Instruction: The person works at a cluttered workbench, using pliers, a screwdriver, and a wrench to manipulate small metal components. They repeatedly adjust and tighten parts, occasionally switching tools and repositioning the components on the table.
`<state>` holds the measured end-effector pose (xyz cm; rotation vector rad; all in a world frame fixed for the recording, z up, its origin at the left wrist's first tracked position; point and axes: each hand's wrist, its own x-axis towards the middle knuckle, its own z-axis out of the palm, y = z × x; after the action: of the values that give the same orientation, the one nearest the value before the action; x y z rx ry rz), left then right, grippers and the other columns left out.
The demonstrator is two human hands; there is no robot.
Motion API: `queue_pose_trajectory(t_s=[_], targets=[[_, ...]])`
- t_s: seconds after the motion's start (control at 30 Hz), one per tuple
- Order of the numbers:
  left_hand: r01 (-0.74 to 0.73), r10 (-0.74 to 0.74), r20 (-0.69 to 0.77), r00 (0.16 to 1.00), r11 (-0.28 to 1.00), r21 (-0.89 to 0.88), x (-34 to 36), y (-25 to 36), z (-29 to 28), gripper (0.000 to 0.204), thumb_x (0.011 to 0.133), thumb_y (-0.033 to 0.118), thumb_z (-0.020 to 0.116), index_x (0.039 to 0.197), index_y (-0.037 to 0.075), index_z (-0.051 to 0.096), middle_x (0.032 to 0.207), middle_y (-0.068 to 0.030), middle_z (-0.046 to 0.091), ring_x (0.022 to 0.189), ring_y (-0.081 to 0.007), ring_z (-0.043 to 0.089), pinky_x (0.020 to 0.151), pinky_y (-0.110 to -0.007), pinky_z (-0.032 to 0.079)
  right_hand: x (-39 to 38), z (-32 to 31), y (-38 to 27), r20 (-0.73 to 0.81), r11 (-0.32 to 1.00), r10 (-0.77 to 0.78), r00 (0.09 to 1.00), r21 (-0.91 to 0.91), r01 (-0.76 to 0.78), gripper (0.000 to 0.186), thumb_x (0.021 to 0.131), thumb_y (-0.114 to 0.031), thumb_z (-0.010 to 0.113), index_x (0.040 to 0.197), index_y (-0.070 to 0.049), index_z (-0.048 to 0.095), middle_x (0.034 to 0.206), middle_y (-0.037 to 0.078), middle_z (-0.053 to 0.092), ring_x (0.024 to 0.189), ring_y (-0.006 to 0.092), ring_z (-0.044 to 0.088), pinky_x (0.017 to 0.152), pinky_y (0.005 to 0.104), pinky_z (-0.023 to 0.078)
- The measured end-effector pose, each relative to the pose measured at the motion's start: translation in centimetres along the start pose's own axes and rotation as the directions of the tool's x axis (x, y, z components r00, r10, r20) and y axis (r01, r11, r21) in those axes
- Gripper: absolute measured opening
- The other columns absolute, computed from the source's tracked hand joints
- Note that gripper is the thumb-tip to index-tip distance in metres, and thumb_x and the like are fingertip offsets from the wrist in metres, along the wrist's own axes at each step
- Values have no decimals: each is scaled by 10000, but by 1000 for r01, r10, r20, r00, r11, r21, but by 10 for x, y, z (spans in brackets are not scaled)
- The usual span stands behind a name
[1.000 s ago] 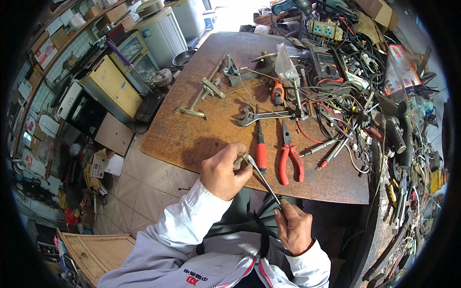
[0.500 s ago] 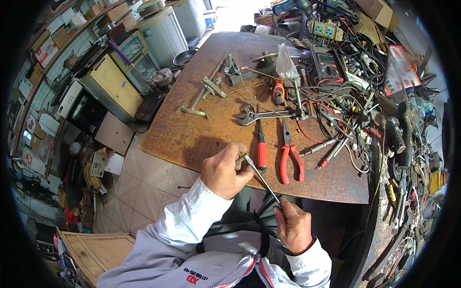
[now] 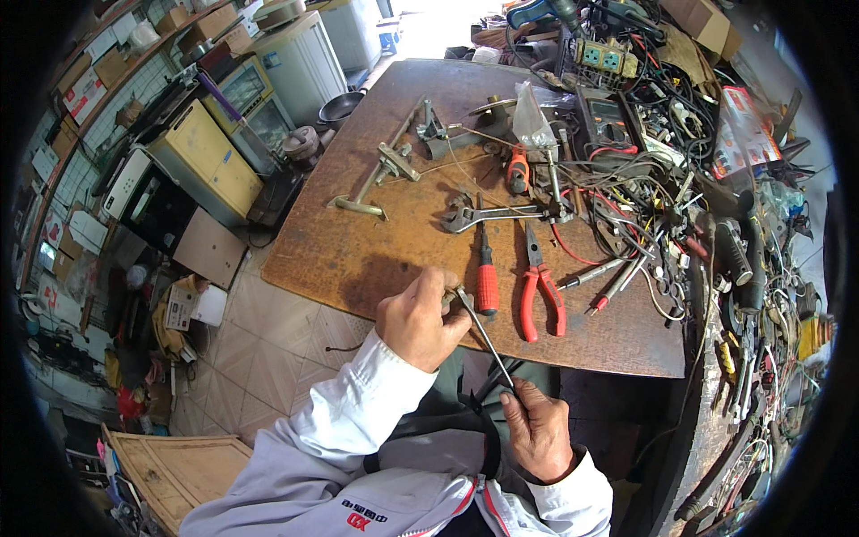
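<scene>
Over the table's near edge, my left hand (image 3: 419, 320) is closed in a pinch on a small brass-coloured metal part (image 3: 450, 299), mostly hidden by the fingers. A slim silver metal rod (image 3: 490, 345) with a flattened end slants from that part down to my right hand (image 3: 539, 430). The right fingers wrap round its lower end, so its handle is hidden and I cannot tell its exact kind. Beyond my hands on the wood lie a red-handled screwdriver (image 3: 487, 282), red-handled long-nose pliers (image 3: 542, 300) and an adjustable wrench (image 3: 479, 217).
The brown wooden table (image 3: 322, 259) also bears a T-shaped metal piece (image 3: 358, 206), an orange-handled tool (image 3: 518, 172) and a multimeter (image 3: 608, 116). Tangled cables and tools crowd the right side (image 3: 743, 259). A yellow cabinet (image 3: 210, 161) stands at the left.
My right hand and the rod's lower end have shifted slightly down and left. The left hand keeps its pinch in nearly the same place.
</scene>
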<state>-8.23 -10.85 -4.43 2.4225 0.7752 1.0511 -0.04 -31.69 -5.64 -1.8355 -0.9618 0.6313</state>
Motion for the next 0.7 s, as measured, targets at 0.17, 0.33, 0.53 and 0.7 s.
queue_pose_trajectory(t_s=[0.17, 0.33, 0.53, 0.7], targets=[[25, -23, -33, 999, 999, 43, 1, 3, 4, 347, 737, 65, 856, 952, 42, 584, 749, -101, 695, 638, -233, 723, 569, -352, 577, -2, 15, -2, -47, 996, 74, 996, 52, -72, 212, 968, -106, 666, 1082, 72, 686, 768, 274, 649, 679, 415, 696, 600, 403, 520], [38, -33, -70, 997, 997, 70, 0, 5, 4, 333, 734, 64, 848, 924, 51, 574, 705, -78, 677, 603, -219, 703, 551, -343, 564, -9, 39, -2, -166, 1000, 24, 986, 1, -24, 233, 969, -108, 661, 1111, 76, 675, 732, 293, 636, 668, 444, 694, 570, 416, 522], [105, -107, -91, 990, 994, -36, -1, 7, 8, 352, 726, 78, 844, 942, 54, 567, 728, -96, 684, 615, -252, 700, 562, -360, 567, -14, 49, 3, -178, 993, 87, 980, 93, -71, 319, 1003, -185, 645, 1158, 93, 664, 676, 224, 634, 589, 317, 681, 571, 378, 515], [84, -84, -62, 995, 996, -1, -2, 5, 6, 368, 725, 67, 851, 954, 47, 564, 725, -95, 683, 621, -222, 713, 564, -339, 575, -16, 33, 3, -97, 984, 105, 990, 157, -89, 315, 1007, -189, 650, 1144, 93, 677, 695, 184, 652, 615, 227, 663, 603, 353, 517]])
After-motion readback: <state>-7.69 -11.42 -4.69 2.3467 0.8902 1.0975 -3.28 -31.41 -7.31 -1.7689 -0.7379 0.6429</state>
